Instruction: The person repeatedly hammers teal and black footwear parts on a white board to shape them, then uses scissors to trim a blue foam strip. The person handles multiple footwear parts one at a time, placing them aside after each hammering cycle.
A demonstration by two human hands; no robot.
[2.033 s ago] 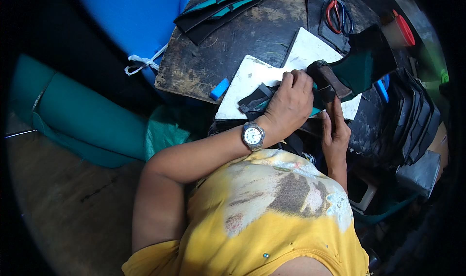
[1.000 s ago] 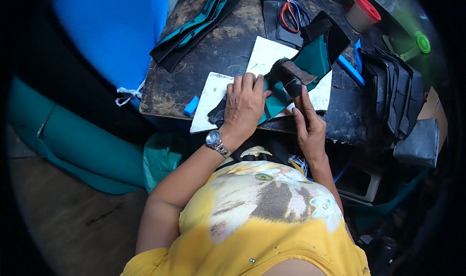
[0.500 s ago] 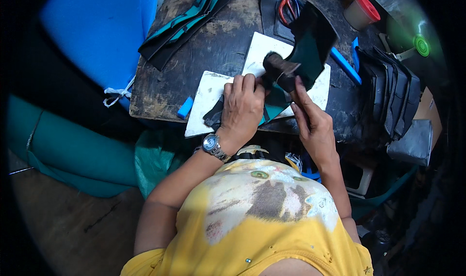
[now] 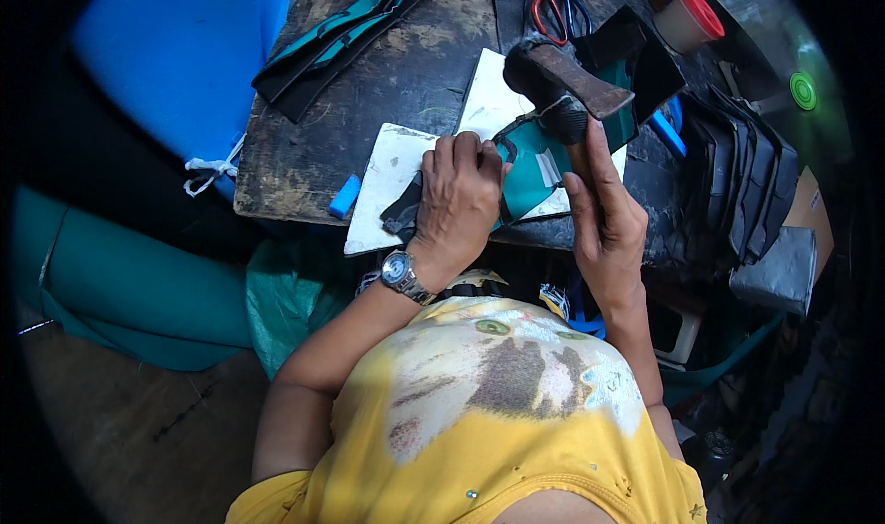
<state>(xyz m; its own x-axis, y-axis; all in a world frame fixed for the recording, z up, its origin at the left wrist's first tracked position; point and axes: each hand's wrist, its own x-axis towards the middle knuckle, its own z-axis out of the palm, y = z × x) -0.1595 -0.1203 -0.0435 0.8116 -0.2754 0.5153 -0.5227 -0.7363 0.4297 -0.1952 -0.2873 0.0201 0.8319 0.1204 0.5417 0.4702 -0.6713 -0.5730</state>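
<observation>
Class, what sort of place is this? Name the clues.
Probably a small leather-goods workshop: a worn dark wooden bench, a hammer in the right hand, red-handled scissors and stacked black and teal cut pieces.
</observation>
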